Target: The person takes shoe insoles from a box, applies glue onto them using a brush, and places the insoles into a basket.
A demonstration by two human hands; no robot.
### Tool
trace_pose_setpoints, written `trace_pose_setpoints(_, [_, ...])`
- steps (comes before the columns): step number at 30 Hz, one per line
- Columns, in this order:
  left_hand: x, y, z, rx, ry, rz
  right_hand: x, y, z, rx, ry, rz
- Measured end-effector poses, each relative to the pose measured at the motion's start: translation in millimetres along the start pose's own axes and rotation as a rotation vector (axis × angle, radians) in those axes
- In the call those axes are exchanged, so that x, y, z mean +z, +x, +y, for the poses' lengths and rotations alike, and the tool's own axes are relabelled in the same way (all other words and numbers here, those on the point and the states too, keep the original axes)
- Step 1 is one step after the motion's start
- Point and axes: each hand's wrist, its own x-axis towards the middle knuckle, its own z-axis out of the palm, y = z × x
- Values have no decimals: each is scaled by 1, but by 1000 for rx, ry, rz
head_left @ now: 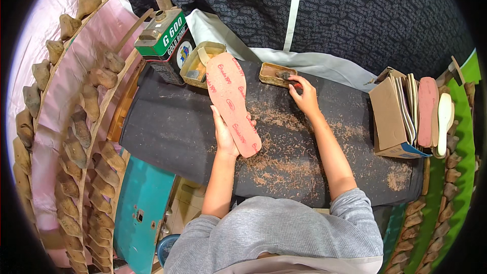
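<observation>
In the head view, the left hand (224,138) grasps a pink insole (228,99) by its edges, raised above the shavings-strewn, dark-covered counter (167,122). The right hand (306,99) pinches a small dark-and-red tool (298,86) at the shallow box (271,75), near the counter's far edge; the tool's exact kind is unclear.

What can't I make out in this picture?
All in the head view:
- Insole's far side: turned away.
- Left hand: some fingers behind the insole.
- Dark thing by the right hand: too small to identify.
- Blue tub: mostly behind the grey sleeve.
</observation>
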Motion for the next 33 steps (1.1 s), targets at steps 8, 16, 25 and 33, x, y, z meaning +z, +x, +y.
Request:
trace_pose_setpoints(8, [6,-3,-7,-39,4,-44,-4,-9,-6,56,28,15])
trace_pose_setpoints(16, [7,-14,-8,-114,8,-127,-16,-23,-73,-134,-111,232])
trace_pose_setpoints(25, [10,-31,-16,-192,155,-81,5,-40,-134,432,783,-147])
trace_pose_setpoints(33, [4,-57,-22,94,399,-100,5,-46,-148,509,926,-168])
